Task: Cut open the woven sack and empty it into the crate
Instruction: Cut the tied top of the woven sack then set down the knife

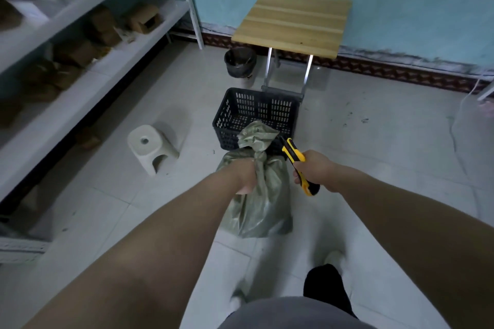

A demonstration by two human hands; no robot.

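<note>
Person grips tied sack, knife ready, crate behind.
Head view: left hand (244,177) fingers curled around green woven sack (263,203) neck, on floor touching black crate (255,115); right hand (315,168) fingers wrapped round yellow utility knife (296,159).

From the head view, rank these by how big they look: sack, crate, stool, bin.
1. Sack and crate: look about alike, and the sack is nearer, so unranked.
2. Stool.
3. Bin.

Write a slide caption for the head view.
Left hand grips the tied neck of the woven sack; right hand holds a yellow utility knife beside it, crate behind.
</note>
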